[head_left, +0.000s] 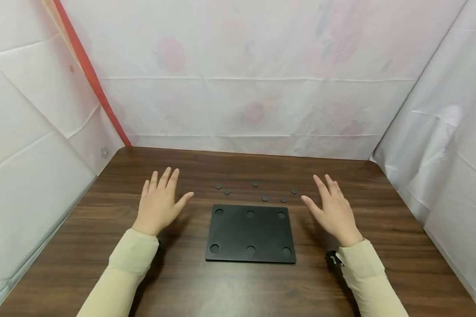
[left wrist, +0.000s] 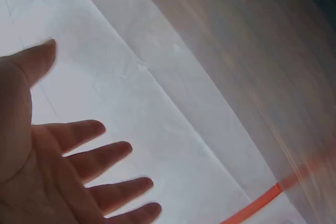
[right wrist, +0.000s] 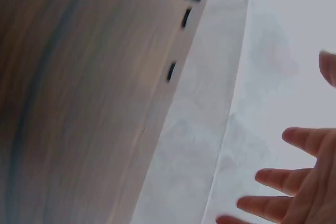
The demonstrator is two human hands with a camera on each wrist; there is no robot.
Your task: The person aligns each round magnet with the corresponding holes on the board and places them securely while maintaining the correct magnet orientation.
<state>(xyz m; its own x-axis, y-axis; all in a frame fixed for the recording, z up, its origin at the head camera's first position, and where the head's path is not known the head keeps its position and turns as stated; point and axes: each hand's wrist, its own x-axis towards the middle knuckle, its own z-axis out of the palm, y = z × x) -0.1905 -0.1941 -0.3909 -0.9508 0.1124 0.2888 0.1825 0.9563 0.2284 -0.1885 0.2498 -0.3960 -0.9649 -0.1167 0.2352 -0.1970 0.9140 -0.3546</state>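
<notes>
Between the two hands lies a flat black rectangular board (head_left: 251, 233) with several shallow round recesses, three along its far edge and three along its near edge. Beyond it, several small dark discs (head_left: 265, 198) are scattered on the table. To the left of the board, my left hand (head_left: 158, 206) is held over the table with fingers spread and holds nothing. On the other side, my right hand (head_left: 334, 213) hovers with straight fingers, its thumb pointing toward the nearest disc (head_left: 293, 191). Both palms show bare in the wrist views, the left hand (left wrist: 63, 156) and the right hand (right wrist: 299, 182).
The dark wood-grain table (head_left: 238, 288) has rounded far corners. White patterned sheets (head_left: 238, 88) hang behind it and at both sides, with a red strip (head_left: 91, 72) at the left corner. A black wrist device (head_left: 333, 259) shows at the right cuff.
</notes>
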